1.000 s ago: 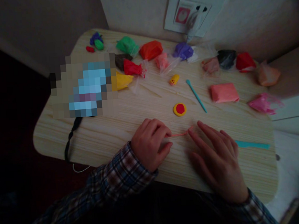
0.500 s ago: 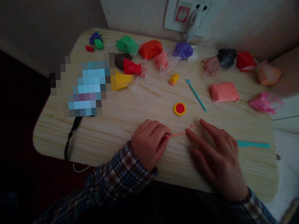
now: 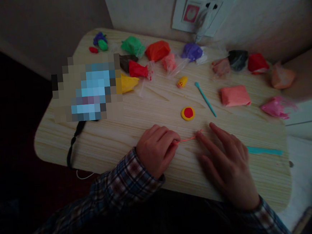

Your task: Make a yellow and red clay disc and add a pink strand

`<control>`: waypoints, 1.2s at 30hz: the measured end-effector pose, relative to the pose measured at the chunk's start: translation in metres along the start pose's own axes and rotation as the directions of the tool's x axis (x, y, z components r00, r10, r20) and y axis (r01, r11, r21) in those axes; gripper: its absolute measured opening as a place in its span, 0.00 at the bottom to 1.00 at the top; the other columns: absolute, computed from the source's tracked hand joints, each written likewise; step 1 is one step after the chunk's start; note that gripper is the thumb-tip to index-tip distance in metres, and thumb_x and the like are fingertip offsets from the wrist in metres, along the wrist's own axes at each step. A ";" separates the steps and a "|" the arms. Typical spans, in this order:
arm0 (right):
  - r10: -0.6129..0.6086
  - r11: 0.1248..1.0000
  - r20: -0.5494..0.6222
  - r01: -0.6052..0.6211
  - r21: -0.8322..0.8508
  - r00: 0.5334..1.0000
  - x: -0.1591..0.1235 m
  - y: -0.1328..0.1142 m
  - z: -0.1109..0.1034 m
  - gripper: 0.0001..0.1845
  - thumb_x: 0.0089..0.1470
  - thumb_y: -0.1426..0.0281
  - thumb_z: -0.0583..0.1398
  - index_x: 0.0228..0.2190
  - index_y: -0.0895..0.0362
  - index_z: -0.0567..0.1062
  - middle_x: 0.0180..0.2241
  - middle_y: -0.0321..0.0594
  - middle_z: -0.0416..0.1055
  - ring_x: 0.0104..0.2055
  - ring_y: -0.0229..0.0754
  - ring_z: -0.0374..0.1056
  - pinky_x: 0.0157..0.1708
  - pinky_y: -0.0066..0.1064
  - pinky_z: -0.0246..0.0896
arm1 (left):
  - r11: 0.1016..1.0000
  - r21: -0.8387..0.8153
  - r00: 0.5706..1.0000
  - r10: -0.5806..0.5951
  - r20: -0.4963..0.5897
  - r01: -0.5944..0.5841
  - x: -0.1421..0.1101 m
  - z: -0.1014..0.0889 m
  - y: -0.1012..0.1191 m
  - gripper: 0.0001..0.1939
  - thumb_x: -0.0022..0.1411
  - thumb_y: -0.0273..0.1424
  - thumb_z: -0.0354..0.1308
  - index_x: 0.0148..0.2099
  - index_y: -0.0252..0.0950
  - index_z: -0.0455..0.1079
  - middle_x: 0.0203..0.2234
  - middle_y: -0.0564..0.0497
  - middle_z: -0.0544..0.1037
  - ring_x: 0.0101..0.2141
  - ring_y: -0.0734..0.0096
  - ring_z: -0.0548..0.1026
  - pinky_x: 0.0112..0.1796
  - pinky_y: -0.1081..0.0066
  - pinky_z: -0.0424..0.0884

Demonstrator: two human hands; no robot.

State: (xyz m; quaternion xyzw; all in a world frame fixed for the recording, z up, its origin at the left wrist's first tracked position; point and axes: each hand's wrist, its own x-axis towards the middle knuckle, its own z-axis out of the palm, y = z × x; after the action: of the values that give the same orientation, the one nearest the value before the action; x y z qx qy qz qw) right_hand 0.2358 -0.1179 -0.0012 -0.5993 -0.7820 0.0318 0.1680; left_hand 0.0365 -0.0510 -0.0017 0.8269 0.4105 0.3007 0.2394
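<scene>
A thin orange-pink clay strand (image 3: 188, 139) lies stretched between my hands on the wooden table. My left hand (image 3: 158, 149) is closed, pinching the strand's left end between thumb and forefinger. Fingers apart, my right hand (image 3: 230, 167) rests its index fingertip on the strand near its right end. Just beyond the strand lies a yellow disc with a red centre (image 3: 188, 113). A small yellow clay piece (image 3: 182, 81) with a patterned end and a slim teal modelling stick (image 3: 205, 99) lie farther back. The teal flat tool (image 3: 265, 150) is partly covered by my right hand.
Bagged clay lumps line the back, among them a green one (image 3: 132, 46), an orange one (image 3: 158, 51) and a purple one (image 3: 192, 52). A salmon block (image 3: 235, 96) sits at right. On the left is a pixelated blue object (image 3: 95, 87) with a black strap (image 3: 73, 143). A wall socket (image 3: 204, 10) stands behind.
My right index fingertip has slid slightly to the right and away from me along the strand. My left hand has hardly moved and keeps its pinch.
</scene>
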 end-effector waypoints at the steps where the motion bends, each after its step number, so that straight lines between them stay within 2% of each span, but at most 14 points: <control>1: -0.001 1.000 0.004 0.001 -0.005 1.000 0.000 0.000 0.000 0.24 0.59 0.66 0.54 0.57 0.55 0.63 0.61 0.51 0.55 0.59 0.56 0.56 0.55 0.52 0.52 | 1.000 0.000 1.000 -0.002 0.006 0.002 0.000 0.000 0.000 0.04 0.59 0.24 0.53 0.33 0.34 0.68 0.28 0.49 0.75 0.32 0.66 0.70 0.35 0.66 0.67; 5: 0.008 1.000 -0.020 -0.008 0.013 1.000 0.001 0.001 0.002 0.22 0.59 0.68 0.54 0.54 0.55 0.67 0.60 0.50 0.56 0.59 0.55 0.57 0.55 0.52 0.53 | 1.000 -0.027 1.000 -0.012 0.013 0.012 0.000 0.000 0.000 0.02 0.58 0.26 0.55 0.34 0.34 0.69 0.28 0.49 0.75 0.33 0.65 0.70 0.37 0.65 0.68; 10: 0.011 1.000 0.013 -0.011 0.008 1.000 0.002 0.001 0.002 0.24 0.59 0.67 0.54 0.57 0.55 0.64 0.61 0.51 0.55 0.60 0.56 0.55 0.56 0.52 0.52 | 0.999 -0.032 0.999 -0.006 -0.043 0.005 -0.002 0.003 -0.002 0.04 0.57 0.29 0.56 0.36 0.34 0.69 0.30 0.48 0.73 0.34 0.64 0.69 0.36 0.65 0.67; 14: 0.012 0.999 -0.009 -0.012 0.041 1.000 0.001 0.002 0.001 0.24 0.59 0.67 0.54 0.57 0.55 0.64 0.61 0.51 0.54 0.59 0.57 0.55 0.55 0.54 0.52 | 0.998 -0.058 0.997 -0.014 -0.071 0.010 -0.003 0.005 -0.003 0.06 0.57 0.29 0.57 0.38 0.33 0.69 0.32 0.47 0.72 0.35 0.64 0.69 0.38 0.64 0.68; 20: 0.064 0.997 -0.026 -0.062 0.050 0.998 0.001 0.002 0.000 0.25 0.59 0.67 0.54 0.57 0.55 0.63 0.61 0.51 0.55 0.58 0.57 0.57 0.54 0.53 0.53 | 0.999 -0.044 0.998 -0.015 -0.060 0.013 -0.003 0.003 -0.002 0.07 0.56 0.28 0.58 0.39 0.32 0.69 0.33 0.47 0.72 0.36 0.64 0.69 0.38 0.64 0.68; 26: 0.043 0.996 -0.027 -0.041 0.085 0.999 0.002 0.001 0.001 0.26 0.60 0.67 0.52 0.59 0.58 0.59 0.58 0.50 0.61 0.59 0.53 0.57 0.56 0.50 0.50 | 0.999 -0.002 0.999 -0.034 -0.016 0.034 -0.001 0.001 0.000 0.05 0.58 0.24 0.55 0.38 0.32 0.70 0.32 0.47 0.73 0.36 0.63 0.69 0.40 0.64 0.68; 32: 0.084 0.991 -0.047 -0.078 0.108 0.995 0.000 0.003 0.001 0.28 0.59 0.66 0.53 0.59 0.60 0.58 0.55 0.52 0.65 0.56 0.52 0.61 0.56 0.49 0.51 | 1.000 -0.011 1.000 -0.020 -0.010 0.020 -0.001 0.002 -0.001 0.04 0.59 0.23 0.53 0.35 0.32 0.70 0.30 0.48 0.75 0.33 0.65 0.69 0.37 0.66 0.68; 36: 0.102 0.991 -0.070 -0.096 0.095 0.992 0.000 0.003 0.002 0.27 0.60 0.67 0.52 0.59 0.60 0.59 0.55 0.52 0.64 0.57 0.53 0.60 0.56 0.50 0.51 | 0.999 -0.027 1.000 -0.021 -0.005 0.021 -0.001 0.001 -0.001 0.04 0.58 0.23 0.54 0.35 0.32 0.70 0.28 0.48 0.75 0.32 0.65 0.70 0.36 0.66 0.68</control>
State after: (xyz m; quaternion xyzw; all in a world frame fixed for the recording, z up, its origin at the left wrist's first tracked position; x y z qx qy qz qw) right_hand 0.2377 -0.1165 -0.0036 -0.6298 -0.7423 0.0535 0.2224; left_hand 0.0364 -0.0519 -0.0035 0.8183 0.4158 0.3058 0.2529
